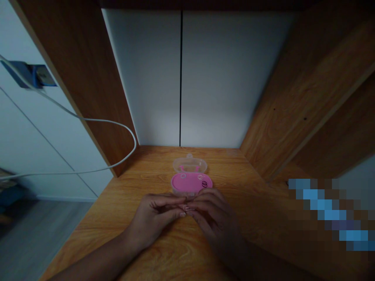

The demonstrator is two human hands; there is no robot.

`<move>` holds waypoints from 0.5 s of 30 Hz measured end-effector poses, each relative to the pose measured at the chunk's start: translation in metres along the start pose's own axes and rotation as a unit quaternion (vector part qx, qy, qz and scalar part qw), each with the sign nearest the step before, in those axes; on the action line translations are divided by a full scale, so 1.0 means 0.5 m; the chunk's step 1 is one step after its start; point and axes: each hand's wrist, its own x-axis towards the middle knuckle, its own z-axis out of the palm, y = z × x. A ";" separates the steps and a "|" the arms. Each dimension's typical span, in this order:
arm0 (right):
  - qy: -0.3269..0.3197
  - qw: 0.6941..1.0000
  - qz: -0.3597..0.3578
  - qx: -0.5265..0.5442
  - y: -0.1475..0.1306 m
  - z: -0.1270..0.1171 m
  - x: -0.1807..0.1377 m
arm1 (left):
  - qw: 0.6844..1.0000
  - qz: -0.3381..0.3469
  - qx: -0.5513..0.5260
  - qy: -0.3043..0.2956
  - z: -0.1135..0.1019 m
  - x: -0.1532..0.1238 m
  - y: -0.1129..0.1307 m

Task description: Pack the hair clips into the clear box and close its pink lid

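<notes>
A small pale looped band (186, 208), like a thin hair tie, sits between my two hands just above the wooden desk. My left hand (155, 212) comes in from the left with thumb and forefinger closed on it. From the other side my right hand (212, 212) pinches the band too, and its fingertips nearly touch those of the left. Just beyond the fingers lies an oval case with a pink inside (189, 183). In it are a black looped band (204, 184) and two pale ones. Its clear lid (190, 165) is folded back, away from me.
The wooden desk (96, 218) has a white back panel (216, 78) and wooden side walls. A white cable (129, 132) loops across the left wall. A blue object (26, 74) is on the far left. A pixelated patch covers the lower right.
</notes>
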 end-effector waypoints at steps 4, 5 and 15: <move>0.001 1.000 -0.010 -0.006 -0.003 -0.001 0.003 | 0.997 0.065 0.036 -0.022 0.001 0.000 0.003; 0.004 1.000 -0.011 -0.005 -0.004 -0.002 0.004 | 0.995 0.079 0.045 -0.026 0.000 -0.001 0.004; 0.000 1.000 -0.015 0.002 -0.001 -0.007 0.001 | 0.979 0.180 0.097 0.004 0.008 -0.004 0.006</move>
